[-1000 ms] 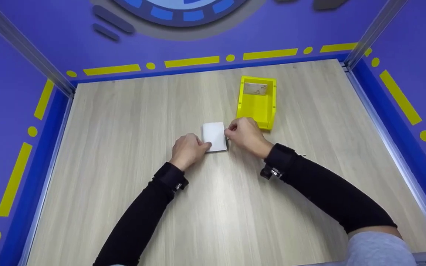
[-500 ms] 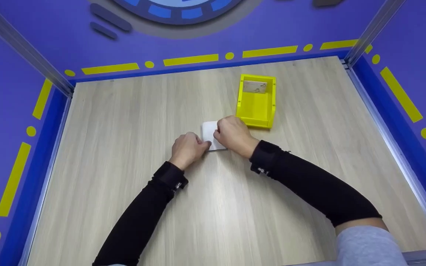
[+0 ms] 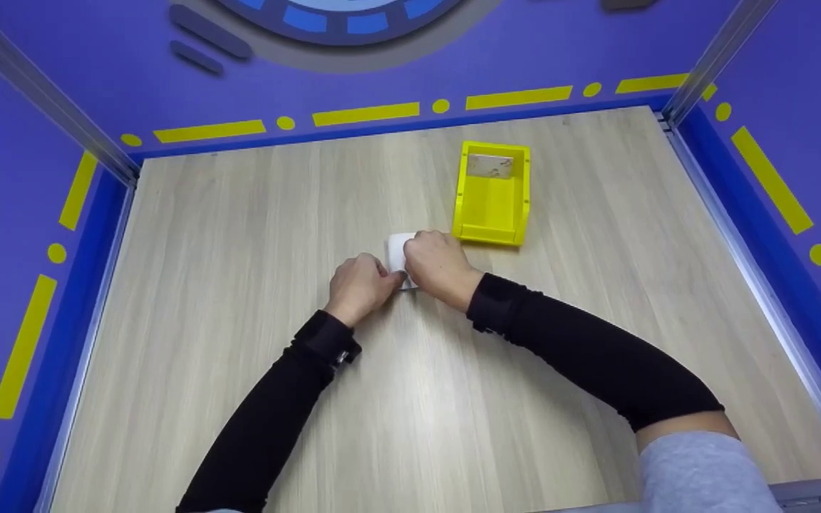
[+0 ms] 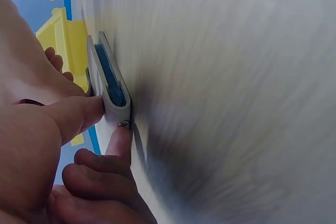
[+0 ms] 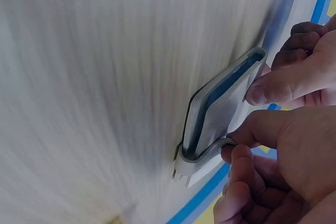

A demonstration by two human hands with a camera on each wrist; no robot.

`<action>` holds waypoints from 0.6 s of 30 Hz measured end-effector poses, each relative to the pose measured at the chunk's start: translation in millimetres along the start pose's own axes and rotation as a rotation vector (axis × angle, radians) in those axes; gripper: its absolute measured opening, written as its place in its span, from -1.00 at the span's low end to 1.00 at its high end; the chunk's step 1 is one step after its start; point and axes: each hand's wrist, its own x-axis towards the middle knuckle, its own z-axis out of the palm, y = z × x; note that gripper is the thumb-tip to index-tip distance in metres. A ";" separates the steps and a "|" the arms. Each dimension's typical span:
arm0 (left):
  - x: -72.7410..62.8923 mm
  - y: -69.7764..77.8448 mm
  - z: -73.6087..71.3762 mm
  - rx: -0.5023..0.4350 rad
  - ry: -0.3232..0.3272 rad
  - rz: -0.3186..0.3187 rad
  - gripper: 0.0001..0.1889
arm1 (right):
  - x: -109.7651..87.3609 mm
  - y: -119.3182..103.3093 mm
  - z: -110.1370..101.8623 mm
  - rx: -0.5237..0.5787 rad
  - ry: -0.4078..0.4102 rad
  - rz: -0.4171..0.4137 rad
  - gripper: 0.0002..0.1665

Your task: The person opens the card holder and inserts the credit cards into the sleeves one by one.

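A small white card holder (image 3: 397, 251) lies folded on the table, partly covered by both hands. Blue inner sleeves (image 4: 108, 72) show between its covers in the left wrist view. My left hand (image 3: 363, 286) pinches its folded left edge, thumb on the top cover and index finger low by a metal snap (image 4: 124, 124). From the other side, my right hand (image 3: 440, 265) pinches the end of the closing strap (image 5: 207, 153) between thumb and index finger. That strap curves up from the open side over the top cover.
Just beyond my right hand stands a yellow bin (image 3: 490, 203), with a pale patterned piece (image 3: 489, 166) against its back wall. Purple panels (image 3: 353, 92) enclose the wooden table (image 3: 254, 214) at the back and sides.
My right hand has moved left from the card holder's right edge to over its top cover, hiding more of it in the head view. The left hand has stayed in place.
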 end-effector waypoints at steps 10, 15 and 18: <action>1.8 -1.2 0.2 0.001 -0.006 0.008 -0.51 | -1.6 -8.0 5.0 -0.081 0.048 -0.123 -0.82; 3.0 -0.5 0.5 0.005 -0.031 -0.012 -0.44 | -1.2 -10.4 6.1 -0.063 0.069 -0.143 -0.77; 3.0 -0.2 0.4 0.017 -0.026 -0.019 -0.51 | -0.3 -11.7 5.7 -0.051 0.051 -0.133 -0.72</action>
